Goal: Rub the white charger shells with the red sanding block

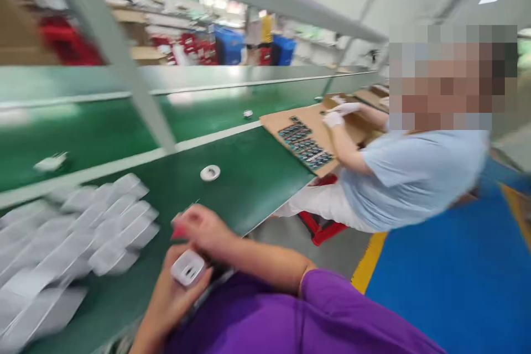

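Just in front of my body, my left hand (172, 293) is closed around a small white plastic casing (188, 268), its slotted end facing up. It resembles a charger housing. Close above it is my right hand (207, 232), fingers curled in and blurred. Something reddish-pink (180, 230) shows at those fingertips, but its kind is unclear. Many similar white casings (120, 215) lie in blurred rows on the green bench to the left. A round white disc-like item (210, 172) rests on the bench beyond my hands.
A green conveyor belt (199, 105) runs behind the bench (257, 177), carrying a small white part (248, 114) and a white piece (52, 162). To the right, a co-worker's gloved hands (334, 117) are over cardboard (269, 119) with small circuit boards (307, 146). A slanted post (141, 94) stands at left.
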Tool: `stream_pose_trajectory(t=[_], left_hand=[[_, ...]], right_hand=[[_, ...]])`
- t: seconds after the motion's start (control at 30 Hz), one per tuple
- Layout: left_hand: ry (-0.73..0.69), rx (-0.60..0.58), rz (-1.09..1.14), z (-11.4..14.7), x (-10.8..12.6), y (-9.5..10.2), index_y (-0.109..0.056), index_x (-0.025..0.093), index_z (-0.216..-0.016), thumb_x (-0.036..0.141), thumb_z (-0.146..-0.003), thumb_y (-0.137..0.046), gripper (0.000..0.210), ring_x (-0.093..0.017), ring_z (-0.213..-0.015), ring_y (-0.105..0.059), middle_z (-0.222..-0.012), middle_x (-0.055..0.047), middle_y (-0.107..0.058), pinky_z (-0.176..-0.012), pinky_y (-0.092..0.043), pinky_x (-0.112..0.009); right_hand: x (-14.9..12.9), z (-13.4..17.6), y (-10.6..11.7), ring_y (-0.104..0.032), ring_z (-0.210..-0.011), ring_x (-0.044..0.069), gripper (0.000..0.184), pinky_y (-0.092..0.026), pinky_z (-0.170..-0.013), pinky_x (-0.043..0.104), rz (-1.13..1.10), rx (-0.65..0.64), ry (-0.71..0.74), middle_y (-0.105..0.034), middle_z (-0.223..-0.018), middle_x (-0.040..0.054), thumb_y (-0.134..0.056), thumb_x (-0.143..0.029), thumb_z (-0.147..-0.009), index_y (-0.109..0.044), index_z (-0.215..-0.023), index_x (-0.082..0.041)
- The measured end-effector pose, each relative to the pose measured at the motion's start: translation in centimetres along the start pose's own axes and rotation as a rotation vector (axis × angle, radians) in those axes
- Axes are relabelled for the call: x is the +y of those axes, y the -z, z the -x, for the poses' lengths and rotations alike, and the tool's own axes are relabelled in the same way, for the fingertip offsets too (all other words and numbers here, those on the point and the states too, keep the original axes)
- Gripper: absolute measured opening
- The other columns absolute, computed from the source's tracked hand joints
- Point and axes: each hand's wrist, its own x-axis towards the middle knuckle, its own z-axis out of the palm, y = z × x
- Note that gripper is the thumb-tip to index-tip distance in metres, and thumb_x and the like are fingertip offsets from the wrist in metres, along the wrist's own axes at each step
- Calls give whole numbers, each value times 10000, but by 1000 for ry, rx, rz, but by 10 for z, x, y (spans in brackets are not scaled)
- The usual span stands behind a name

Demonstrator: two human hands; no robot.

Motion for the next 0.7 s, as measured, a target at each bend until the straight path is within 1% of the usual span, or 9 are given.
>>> stream_pose_trajectory(t=[0.03,0.1,0.2,0.3,0.37,0.5,0.57,0.63,0.7], left_hand=[[32,-7,140,5,3,-5,-522,241,-896,454,-603,-855,491,-144,-533,-596,-693,37,-638,-467,-489,-240],[47,-30,489,5,10,-10,-488,241,-935,494,-633,-841,529,-92,-479,-527,-671,48,-616,-428,-421,-182],[17,-107,791,-3,17,-6,-459,235,-907,538,-646,-816,536,-62,-379,-433,-627,56,-578,-330,-309,-154],[-8,-106,886,-1,22,-1,-458,231,-906,506,-657,-809,511,-60,-368,-418,-619,58,-562,-319,-292,-156],[-19,-88,898,5,22,2,-461,227,-905,488,-651,-813,507,-57,-375,-407,-612,61,-557,-336,-294,-159],[5,-5,803,18,13,13,-467,216,-893,483,-607,-844,544,-66,-451,-418,-602,68,-523,-410,-313,-174],[-2,91,675,24,9,21,-474,209,-881,488,-593,-860,557,-72,-508,-424,-624,71,-491,-458,-332,-186],[-23,173,475,31,9,28,-485,203,-869,465,-606,-867,533,-77,-560,-430,-674,62,-487,-506,-352,-202],[-38,180,262,42,12,35,-498,201,-872,424,-623,-874,503,-86,-603,-452,-734,44,-517,-543,-367,-216]], right_hand=[[-5,-1,0,-324,-500,74,506,-268,-442,212,-52,-1,-44,-411,-581,-78,-759,-641,-714,-477,-663,-224],[-10,-4,2,-215,-454,69,480,-196,-394,207,-164,-11,-25,-333,-563,-93,-697,-645,-765,-462,-691,-232],[-9,-5,4,-258,-438,55,481,-192,-370,193,-179,-86,-17,-396,-606,-80,-719,-638,-734,-462,-715,-231],[-7,7,1,-301,-426,55,457,-228,-366,192,-76,-146,2,-412,-586,-80,-704,-642,-763,-519,-758,-224],[-8,16,-4,-321,-428,54,446,-272,-382,191,11,-189,59,-422,-573,-83,-701,-641,-780,-556,-787,-219],[-11,23,-22,-431,-475,72,416,-386,-453,212,176,-351,176,-511,-628,-60,-661,-628,-833,-575,-812,-221],[-11,18,-32,-503,-559,95,388,-436,-525,232,278,-400,243,-553,-680,-35,-659,-596,-847,-591,-794,-217],[-8,11,-41,-546,-650,114,346,-458,-598,245,388,-399,307,-581,-728,-12,-687,-533,-843,-606,-754,-209],[-4,3,-45,-554,-665,120,307,-458,-622,251,446,-349,323,-587,-726,-12,-690,-485,-849,-600,-751,-209]])
